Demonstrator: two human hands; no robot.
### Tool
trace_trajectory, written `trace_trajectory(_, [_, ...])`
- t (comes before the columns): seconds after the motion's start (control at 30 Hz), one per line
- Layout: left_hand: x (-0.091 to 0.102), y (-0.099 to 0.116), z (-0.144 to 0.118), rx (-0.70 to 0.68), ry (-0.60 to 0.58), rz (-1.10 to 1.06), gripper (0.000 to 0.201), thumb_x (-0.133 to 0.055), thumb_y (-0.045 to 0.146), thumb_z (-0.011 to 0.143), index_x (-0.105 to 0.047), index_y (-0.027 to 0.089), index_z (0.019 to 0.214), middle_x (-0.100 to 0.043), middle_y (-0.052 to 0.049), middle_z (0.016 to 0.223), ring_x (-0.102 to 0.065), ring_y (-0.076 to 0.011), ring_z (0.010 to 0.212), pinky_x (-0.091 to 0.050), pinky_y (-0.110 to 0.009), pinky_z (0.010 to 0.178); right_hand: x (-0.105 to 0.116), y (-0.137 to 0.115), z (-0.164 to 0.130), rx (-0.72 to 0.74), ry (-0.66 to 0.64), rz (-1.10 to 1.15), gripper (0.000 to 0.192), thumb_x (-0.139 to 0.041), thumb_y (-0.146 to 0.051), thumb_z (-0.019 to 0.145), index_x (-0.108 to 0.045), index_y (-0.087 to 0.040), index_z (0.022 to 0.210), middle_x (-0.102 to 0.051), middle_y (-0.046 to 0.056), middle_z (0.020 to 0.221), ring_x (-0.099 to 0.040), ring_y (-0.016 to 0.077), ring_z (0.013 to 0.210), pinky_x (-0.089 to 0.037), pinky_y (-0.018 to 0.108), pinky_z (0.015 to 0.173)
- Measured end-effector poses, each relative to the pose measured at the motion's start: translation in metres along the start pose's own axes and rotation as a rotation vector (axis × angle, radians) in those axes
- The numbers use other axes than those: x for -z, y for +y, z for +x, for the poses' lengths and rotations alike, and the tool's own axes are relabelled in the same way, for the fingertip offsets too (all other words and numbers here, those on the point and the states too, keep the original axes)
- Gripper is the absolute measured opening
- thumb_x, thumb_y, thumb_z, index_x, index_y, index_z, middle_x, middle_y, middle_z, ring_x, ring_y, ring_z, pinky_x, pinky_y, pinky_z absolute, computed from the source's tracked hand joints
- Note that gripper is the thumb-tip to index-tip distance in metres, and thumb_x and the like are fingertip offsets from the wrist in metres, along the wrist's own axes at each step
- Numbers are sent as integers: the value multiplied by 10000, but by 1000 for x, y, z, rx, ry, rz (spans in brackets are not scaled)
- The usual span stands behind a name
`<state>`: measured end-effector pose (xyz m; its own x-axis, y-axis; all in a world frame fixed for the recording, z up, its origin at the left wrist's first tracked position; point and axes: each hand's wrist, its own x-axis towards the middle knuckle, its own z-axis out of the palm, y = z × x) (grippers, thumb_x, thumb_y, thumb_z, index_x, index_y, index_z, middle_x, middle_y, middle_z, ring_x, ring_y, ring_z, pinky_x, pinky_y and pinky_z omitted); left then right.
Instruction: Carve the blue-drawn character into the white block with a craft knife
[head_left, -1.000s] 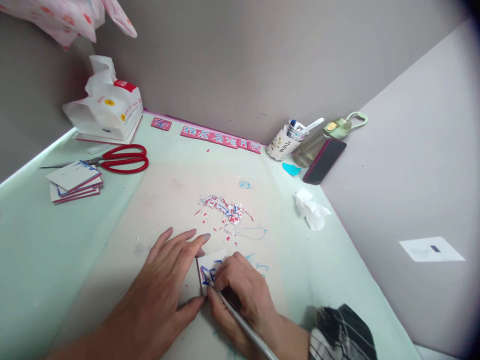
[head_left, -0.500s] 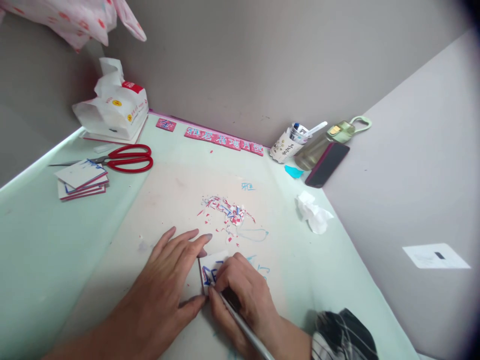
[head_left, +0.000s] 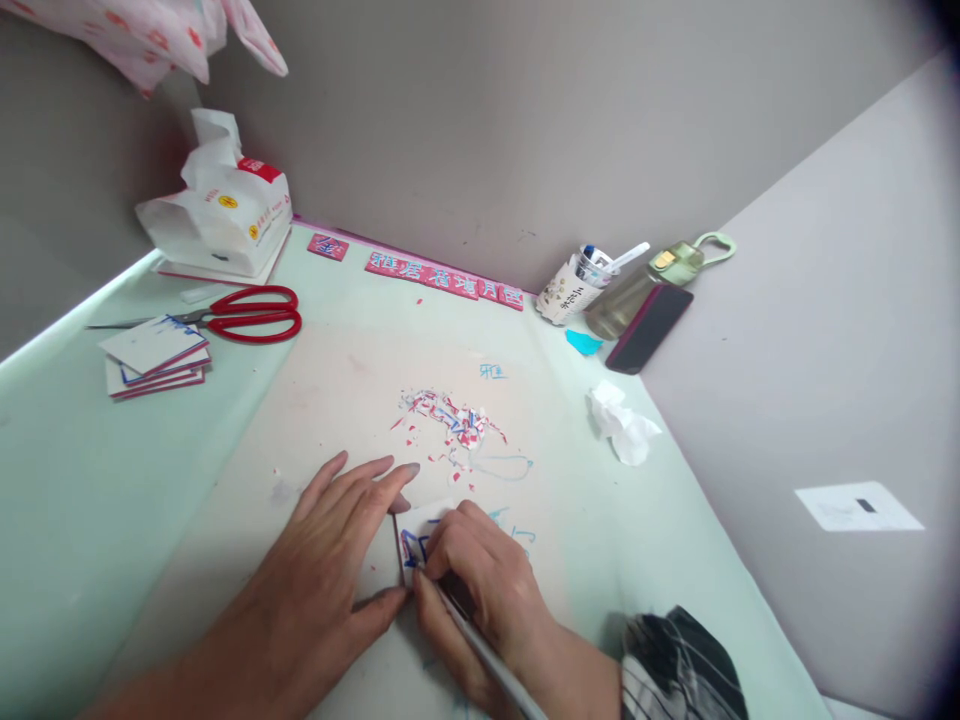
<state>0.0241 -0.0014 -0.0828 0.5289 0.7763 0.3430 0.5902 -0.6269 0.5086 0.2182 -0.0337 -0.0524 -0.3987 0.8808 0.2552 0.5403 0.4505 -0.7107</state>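
Observation:
A slim silver-handled craft knife (head_left: 491, 650) is gripped in my right hand (head_left: 487, 585), pen-fashion; its tip is at the lower part of a small white square block (head_left: 412, 530) with blue line markings. The right side of the block is hidden behind my right fingers. My left hand (head_left: 341, 555) lies on its left, fingers stretched, with the thumb by the lower left corner and a bent fingertip at the upper left corner, steadying it. Just beyond lies a heap of red, white and blue shavings (head_left: 457, 420). Faint blue marks show on the beige board (head_left: 315, 400) beneath.
Red scissors (head_left: 255, 314) lie at left beside stacked white blocks (head_left: 154, 350). A tissue pack (head_left: 232, 215) stands behind them. Pink character blocks (head_left: 420, 275) line the back. At right are a pen cup (head_left: 566, 290), bottle (head_left: 615, 300), phone (head_left: 651, 328) and crumpled tissue (head_left: 624, 425).
The whole view has shifted slightly, so everything appears a little further left. Both hands keep their places at the block, with the knife tip still low on it.

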Motion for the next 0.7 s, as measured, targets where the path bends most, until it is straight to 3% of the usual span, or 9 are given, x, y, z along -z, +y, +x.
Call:
trace_trajectory(0.2, [-2, -1, -1, 15, 14, -10, 701, -608, 206, 842, -305, 241, 1473, -696, -69, 1219, -650, -313, 1218, -376, -601, 1177, 6, -3, -2, -64, -65, 40, 238, -552, -35, 905, -428, -231, 852, -550, 23, 828, -515, 178, 771, -409, 288, 639])
trace_trajectory(0.7, [-5, -2, -3, 42, 22, -46, 716, -633, 221, 839, -333, 251, 1488, -684, -37, 1206, -602, -272, 1264, -305, -526, 1237, 10, -7, 1, -95, -89, 78, 226, -546, -27, 883, -443, -226, 856, -564, 32, 848, -511, 182, 778, -418, 295, 671])
